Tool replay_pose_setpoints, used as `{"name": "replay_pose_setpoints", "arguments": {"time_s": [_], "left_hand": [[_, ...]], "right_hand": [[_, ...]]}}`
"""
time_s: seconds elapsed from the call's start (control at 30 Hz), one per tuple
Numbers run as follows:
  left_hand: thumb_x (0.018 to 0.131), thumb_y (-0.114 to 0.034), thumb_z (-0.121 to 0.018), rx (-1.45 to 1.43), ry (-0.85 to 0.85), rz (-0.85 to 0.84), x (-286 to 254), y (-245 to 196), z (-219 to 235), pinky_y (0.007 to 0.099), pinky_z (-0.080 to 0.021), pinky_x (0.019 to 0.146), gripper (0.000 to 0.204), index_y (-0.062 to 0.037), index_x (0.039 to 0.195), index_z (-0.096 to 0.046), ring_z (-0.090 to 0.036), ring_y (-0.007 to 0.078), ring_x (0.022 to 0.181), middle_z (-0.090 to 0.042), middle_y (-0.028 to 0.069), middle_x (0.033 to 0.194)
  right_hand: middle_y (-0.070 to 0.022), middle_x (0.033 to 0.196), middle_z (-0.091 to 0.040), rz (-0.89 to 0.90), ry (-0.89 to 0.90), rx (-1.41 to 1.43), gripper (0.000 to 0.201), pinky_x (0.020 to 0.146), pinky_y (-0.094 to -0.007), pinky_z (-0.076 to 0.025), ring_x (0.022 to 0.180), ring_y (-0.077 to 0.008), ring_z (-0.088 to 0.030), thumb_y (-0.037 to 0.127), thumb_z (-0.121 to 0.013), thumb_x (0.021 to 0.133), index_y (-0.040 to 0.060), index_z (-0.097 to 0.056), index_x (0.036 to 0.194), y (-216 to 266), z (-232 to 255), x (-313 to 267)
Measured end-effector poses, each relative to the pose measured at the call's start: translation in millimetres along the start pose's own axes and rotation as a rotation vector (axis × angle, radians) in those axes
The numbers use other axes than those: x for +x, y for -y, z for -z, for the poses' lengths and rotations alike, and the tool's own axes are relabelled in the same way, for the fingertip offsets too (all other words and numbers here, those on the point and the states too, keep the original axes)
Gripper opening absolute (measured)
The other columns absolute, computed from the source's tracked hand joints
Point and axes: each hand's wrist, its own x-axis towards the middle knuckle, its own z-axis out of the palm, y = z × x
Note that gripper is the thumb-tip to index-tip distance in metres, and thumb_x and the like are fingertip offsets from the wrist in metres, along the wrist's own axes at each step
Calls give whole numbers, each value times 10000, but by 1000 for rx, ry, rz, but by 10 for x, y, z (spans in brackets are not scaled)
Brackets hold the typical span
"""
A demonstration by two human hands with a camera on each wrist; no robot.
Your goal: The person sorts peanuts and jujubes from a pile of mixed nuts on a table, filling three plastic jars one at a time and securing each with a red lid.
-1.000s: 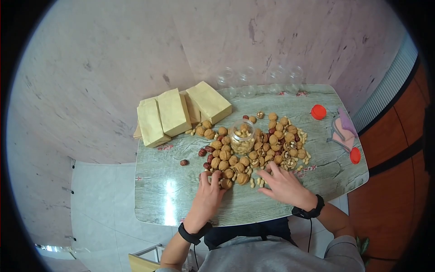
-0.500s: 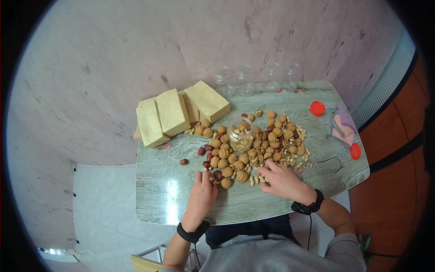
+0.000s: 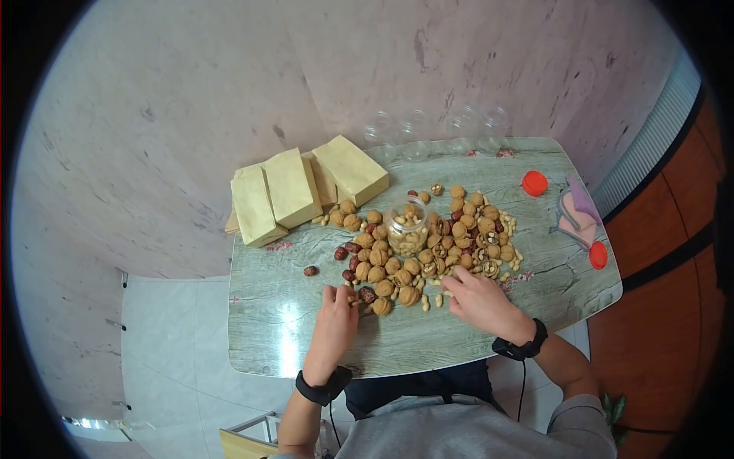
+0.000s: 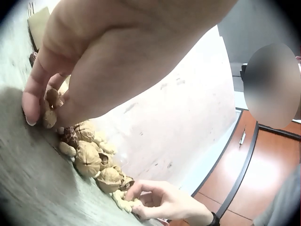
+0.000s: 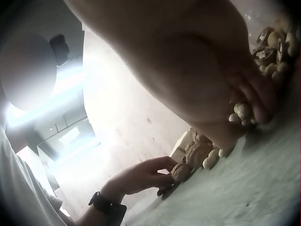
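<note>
My left hand (image 3: 334, 325) is at the near left edge of a nut pile, beside a dark red date (image 3: 367, 294) and a walnut (image 3: 381, 307). In the left wrist view it pinches a peanut (image 4: 49, 117) between thumb and fingers, low over the table. My right hand (image 3: 485, 310) lies at the pile's near right edge. Its bent fingers and thumb gather around several peanuts (image 5: 242, 112), seen in the right wrist view. A clear jar (image 3: 407, 229) partly filled with peanuts stands upright amid the walnuts.
Brown paper bags (image 3: 294, 187) lie at the back left of the table (image 3: 428, 344). Clear jars (image 3: 417, 141) line the back edge by the wall. Red lids (image 3: 534, 183) and folded cloths (image 3: 577, 214) are on the right. A single date (image 3: 310, 271) lies left of the pile.
My left hand has drawn a little left and away from the walnut, uncovering the date. My right hand has shifted slightly right, with peanuts showing near its thumb.
</note>
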Motion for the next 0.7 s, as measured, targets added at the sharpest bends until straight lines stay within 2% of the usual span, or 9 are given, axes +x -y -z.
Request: {"name": "replay_pose_setpoints", "arguments": {"time_s": [0.13, 0.2, 0.33, 0.37, 0.43, 0.47, 0.57, 0.63, 0.7], "left_hand": [[936, -17, -672, -45, 9, 52, 25, 98, 123, 441, -557, 757, 256, -9, 1171, -571, -666, 383, 864, -551, 203, 1093], [956, -45, -690, -94, 28, 8, 75, 140, 225, 377, -553, 708, 250, -9, 1180, -584, -672, 278, 795, -572, 167, 1066], [984, -78, -692, -178, 11, -1, 333, -99, 509, 325, -535, 634, 217, -15, 1174, -609, -653, 171, 691, -583, 125, 1047], [984, -78, -692, -178, 12, -1, 420, -256, 597, 325, -535, 634, 217, -15, 1174, -609, -653, 171, 691, -583, 125, 1047], [963, -63, -701, -226, 51, -52, 631, -575, 720, 383, -548, 762, 261, -24, 1201, -602, -653, 324, 876, -570, 176, 1087], [963, -63, -701, -227, 53, -57, 760, -673, 727, 383, -548, 762, 261, -24, 1201, -602, -653, 324, 876, -570, 176, 1087], [977, -95, -699, -169, 17, -244, 1124, -866, 677, 327, -553, 707, 229, -20, 1173, -609, -675, 216, 773, -591, 125, 1058], [979, -108, -697, -56, 58, -345, 1366, -877, 557, 356, -562, 791, 213, -22, 1157, -618, -688, 273, 876, -600, 146, 1077], [965, -136, -712, -61, 127, -294, 1519, -985, 518, 397, -558, 867, 240, -24, 1158, -624, -683, 324, 960, -606, 171, 1105]], "right_hand": [[-134, 1038, -586, -34, 19, 63, 198, 702, -454, -582, 787, -355, -695, 49, -658, 876, 42, -644, 1074, -51, -7, -10], [-127, 1049, -590, -19, -4, 109, 191, 708, -457, -582, 792, -358, -694, 45, -655, 874, 41, -640, 1065, -63, -9, -20], [-118, 1055, -594, -36, 13, 98, 191, 706, -455, -582, 790, -354, -695, 37, -653, 868, 40, -638, 1058, -57, 16, -27], [-134, 1034, -581, -13, 19, 92, 224, 705, -458, -587, 790, -358, -702, 36, -658, 853, 24, -617, 1074, -61, 20, -22], [-149, 1014, -568, 7, 22, 83, 260, 703, -460, -593, 789, -362, -709, 36, -662, 839, 7, -596, 1089, -58, 25, -19], [-148, 1015, -570, 6, 28, 65, 262, 704, -460, -596, 787, -363, -709, 33, -661, 836, 5, -596, 1088, -50, 26, -15], [-147, 1017, -573, 2, 39, 33, 266, 703, -459, -601, 786, -364, -710, 28, -661, 831, 0, -595, 1087, -31, 18, -15], [-147, 1018, -573, 2, 43, 21, 269, 700, -459, -603, 788, -364, -711, 26, -660, 829, -2, -595, 1088, -27, 21, -6], [-148, 1016, -572, -1, 45, 19, 269, 693, -459, -603, 794, -366, -709, 19, -654, 830, -4, -594, 1090, -23, 20, -8]]}}
